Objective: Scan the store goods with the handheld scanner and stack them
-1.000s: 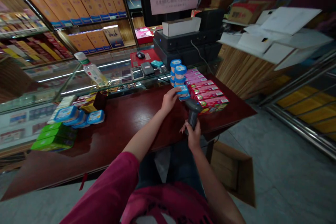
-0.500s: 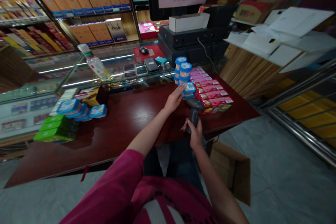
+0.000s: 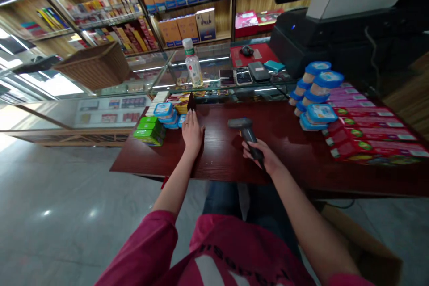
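Note:
My right hand (image 3: 263, 154) is wrapped round the handle of a dark grey barcode scanner (image 3: 246, 132), held over the brown table with its head pointing left. Over at the left group of goods, my left hand (image 3: 192, 132) lies with its fingers stretched out. It is beside a blue-lidded tub (image 3: 182, 120) and partly covers it; whether it touches the tub I cannot tell. Stacked blue tubs (image 3: 164, 109) and green packs (image 3: 149, 130) stand left of that hand. On the right are more blue-lidded tubs (image 3: 320, 111) next to red and pink boxes (image 3: 378, 136).
Behind the table (image 3: 221, 156) runs a glass counter with a clear bottle (image 3: 193, 65), a phone (image 3: 243, 76) and a mouse (image 3: 247, 51). A black register (image 3: 295, 40) stands at the back right. An open cardboard box (image 3: 362, 241) is on the floor.
My view has turned left. My left hand has moved from the right-hand tubs to the left group. The scanner, still in my right hand, has moved left, away from the red boxes.

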### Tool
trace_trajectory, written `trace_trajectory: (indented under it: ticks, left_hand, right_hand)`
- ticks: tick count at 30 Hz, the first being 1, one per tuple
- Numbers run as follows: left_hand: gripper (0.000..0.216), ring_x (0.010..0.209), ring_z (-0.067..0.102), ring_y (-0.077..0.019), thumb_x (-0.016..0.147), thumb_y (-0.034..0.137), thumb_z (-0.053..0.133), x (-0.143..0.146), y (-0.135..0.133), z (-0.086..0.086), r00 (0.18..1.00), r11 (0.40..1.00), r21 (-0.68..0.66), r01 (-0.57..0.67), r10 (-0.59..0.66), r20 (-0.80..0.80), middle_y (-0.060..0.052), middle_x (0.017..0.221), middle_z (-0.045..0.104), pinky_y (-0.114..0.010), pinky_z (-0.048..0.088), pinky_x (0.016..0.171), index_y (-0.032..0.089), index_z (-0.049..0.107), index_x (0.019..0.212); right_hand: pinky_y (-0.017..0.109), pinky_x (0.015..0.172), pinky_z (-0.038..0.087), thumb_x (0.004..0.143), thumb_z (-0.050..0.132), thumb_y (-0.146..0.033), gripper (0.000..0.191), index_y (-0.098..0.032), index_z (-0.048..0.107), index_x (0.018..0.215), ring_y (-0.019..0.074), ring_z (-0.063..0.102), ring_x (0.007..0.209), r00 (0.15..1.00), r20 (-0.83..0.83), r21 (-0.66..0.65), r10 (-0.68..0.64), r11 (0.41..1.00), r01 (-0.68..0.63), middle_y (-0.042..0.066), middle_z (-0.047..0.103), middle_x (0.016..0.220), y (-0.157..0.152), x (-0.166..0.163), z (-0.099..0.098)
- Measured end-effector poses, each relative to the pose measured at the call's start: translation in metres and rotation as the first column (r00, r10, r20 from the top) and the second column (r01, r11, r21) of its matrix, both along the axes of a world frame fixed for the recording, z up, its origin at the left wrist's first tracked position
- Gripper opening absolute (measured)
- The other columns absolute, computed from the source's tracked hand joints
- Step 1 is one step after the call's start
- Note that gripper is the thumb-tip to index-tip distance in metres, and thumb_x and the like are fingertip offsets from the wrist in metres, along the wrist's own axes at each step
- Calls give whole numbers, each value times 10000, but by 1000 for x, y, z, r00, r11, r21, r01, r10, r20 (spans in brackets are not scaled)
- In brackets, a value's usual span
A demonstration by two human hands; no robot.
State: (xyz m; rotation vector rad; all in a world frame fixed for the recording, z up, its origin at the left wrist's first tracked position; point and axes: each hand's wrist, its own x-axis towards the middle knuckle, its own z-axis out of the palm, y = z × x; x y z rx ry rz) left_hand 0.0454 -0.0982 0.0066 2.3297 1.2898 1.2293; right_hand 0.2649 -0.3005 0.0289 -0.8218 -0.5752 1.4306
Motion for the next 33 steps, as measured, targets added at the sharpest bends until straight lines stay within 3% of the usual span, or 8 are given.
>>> trace_trajectory:
  ticks: [6, 9, 13, 15, 18, 21, 26, 33]
  left_hand:
    - [419, 1465, 513, -308, 987, 131, 522, -24, 14, -15, 1000, 997, -74, 3, -1, 30, -199, 1493, 605, -515, 340, 1262, 143, 645, 1387]
    - [388, 1450, 537, -259, 994, 146, 526, -27, 12, -13, 980, 979, -47, 197, -196, 14, -146, 1453, 651, -464, 383, 1255, 180, 673, 1352]
    - [360, 1471, 515, -225, 1011, 174, 521, -31, 5, -10, 878, 878, -20, 478, -478, -12, -100, 1445, 666, -453, 395, 1256, 220, 691, 1326]
    - [388, 1455, 534, -223, 1004, 126, 493, -32, 3, -9, 892, 893, -6, 450, -449, -52, -90, 1444, 668, -480, 366, 1272, 229, 692, 1320]
    - [457, 1419, 572, -225, 982, 42, 425, -32, 3, -7, 964, 974, 43, 221, -211, -161, -94, 1415, 689, -512, 333, 1288, 212, 693, 1312]
    - [489, 1491, 489, -237, 981, 31, 405, -28, 5, -6, 967, 993, 96, 67, -40, -251, -129, 1492, 624, -481, 359, 1279, 161, 640, 1390]
    - [481, 1484, 499, -242, 990, 71, 484, -21, 9, -7, 942, 990, 69, 125, -97, -320, -114, 1526, 592, -445, 402, 1259, 198, 619, 1434]
    - [343, 1312, 665, -225, 1017, 135, 528, -25, 3, -9, 974, 978, 67, 197, -187, -129, -93, 1379, 712, -372, 529, 1138, 208, 721, 1290]
  right_hand:
    - [283, 482, 306, 849, 725, -319, 178, -219, 603, 931, 74, 407, 442, 997, 18, 5, 71, 997, -72, -47, 568, 717, 6, -5, -11]
    - [289, 503, 330, 824, 741, -287, 189, -218, 591, 918, 80, 396, 448, 1000, 11, 26, -7, 1000, 7, -55, 551, 689, 7, -6, -12]
    - [299, 531, 355, 815, 739, -270, 180, -220, 572, 862, 85, 407, 465, 1000, -2, 27, -30, 999, 30, -49, 555, 688, 9, -9, -10]
    - [295, 534, 358, 807, 750, -275, 197, -218, 578, 882, 87, 411, 472, 1000, -1, 24, -25, 999, 25, -52, 555, 682, 9, -9, -10]
    - [286, 546, 371, 801, 769, -284, 225, -210, 582, 903, 83, 420, 483, 1000, 9, 22, -25, 999, 25, -50, 564, 685, 9, -9, -11]
    - [273, 561, 380, 806, 779, -288, 240, -206, 590, 928, 79, 436, 503, 1000, 14, 27, -22, 999, 22, -48, 566, 695, 8, -8, -13]
    - [264, 542, 369, 814, 789, -311, 250, -214, 566, 872, 86, 456, 529, 997, 78, 29, 9, 1000, -12, -41, 563, 718, 4, -9, -11]
    - [256, 465, 326, 795, 794, -361, 320, -199, 603, 995, 88, 463, 498, 982, 182, 34, 50, 998, -58, -39, 587, 742, -3, -14, -1]
